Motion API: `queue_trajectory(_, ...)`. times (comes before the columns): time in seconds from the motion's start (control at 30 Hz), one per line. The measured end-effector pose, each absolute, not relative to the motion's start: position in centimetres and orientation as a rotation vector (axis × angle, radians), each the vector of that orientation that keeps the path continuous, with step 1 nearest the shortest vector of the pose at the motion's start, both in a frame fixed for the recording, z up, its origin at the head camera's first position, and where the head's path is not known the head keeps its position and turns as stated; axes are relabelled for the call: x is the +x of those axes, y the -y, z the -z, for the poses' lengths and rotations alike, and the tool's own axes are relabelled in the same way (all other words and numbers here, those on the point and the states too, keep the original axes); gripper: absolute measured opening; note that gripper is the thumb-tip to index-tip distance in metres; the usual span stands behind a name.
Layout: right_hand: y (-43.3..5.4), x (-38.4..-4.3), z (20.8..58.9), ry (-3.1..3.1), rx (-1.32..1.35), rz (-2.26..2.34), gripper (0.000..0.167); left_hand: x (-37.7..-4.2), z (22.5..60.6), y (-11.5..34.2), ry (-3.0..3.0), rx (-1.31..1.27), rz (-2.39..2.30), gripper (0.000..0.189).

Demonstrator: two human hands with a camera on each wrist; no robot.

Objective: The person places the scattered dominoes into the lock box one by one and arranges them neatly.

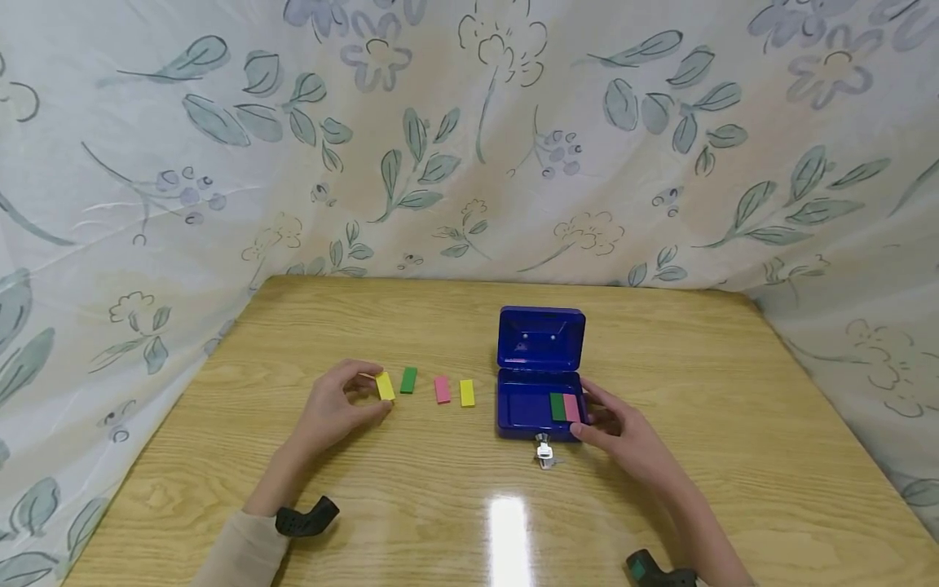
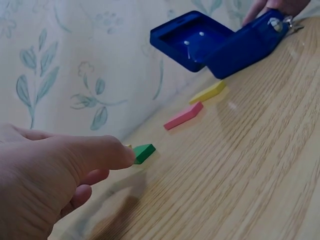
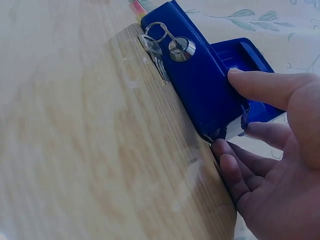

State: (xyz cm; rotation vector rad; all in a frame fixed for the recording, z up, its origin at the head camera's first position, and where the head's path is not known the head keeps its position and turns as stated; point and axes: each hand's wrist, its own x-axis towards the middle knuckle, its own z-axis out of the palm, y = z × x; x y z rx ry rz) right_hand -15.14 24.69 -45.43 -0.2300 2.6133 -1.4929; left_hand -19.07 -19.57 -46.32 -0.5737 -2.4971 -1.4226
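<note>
A yellow block (image 1: 385, 386) is pinched between the thumb and fingers of my left hand (image 1: 341, 403); the left wrist view mostly hides it behind the thumb. Just right of it a green block (image 1: 408, 380) lies on the table, followed by a pink block (image 1: 442, 390) and a second yellow block (image 1: 467, 393). My right hand (image 1: 623, 432) grips the right side of a blue metal cash box (image 1: 524, 408), thumb at the front corner and fingers along the side. Its lid (image 1: 541, 338) stands raised. Inside, a dark green block (image 1: 558, 407) and a pink block (image 1: 570, 408) lie side by side.
Keys (image 3: 154, 47) hang from the lock (image 3: 181, 49) on the box's front. The wooden table (image 1: 411, 505) ends at a flowered cloth (image 1: 440, 147) behind. Black wrist devices sit on the left wrist (image 1: 306, 518) and right wrist (image 1: 659, 569).
</note>
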Motion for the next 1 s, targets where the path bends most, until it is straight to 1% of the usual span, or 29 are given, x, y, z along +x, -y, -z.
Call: queue_trajectory(1.0, -24.57, -15.00, 45.30, -2.623, -0.222, 1.487, 0.071, -18.79, 46.07, 18.72, 2.432, -0.601, 1.493, 0.050)
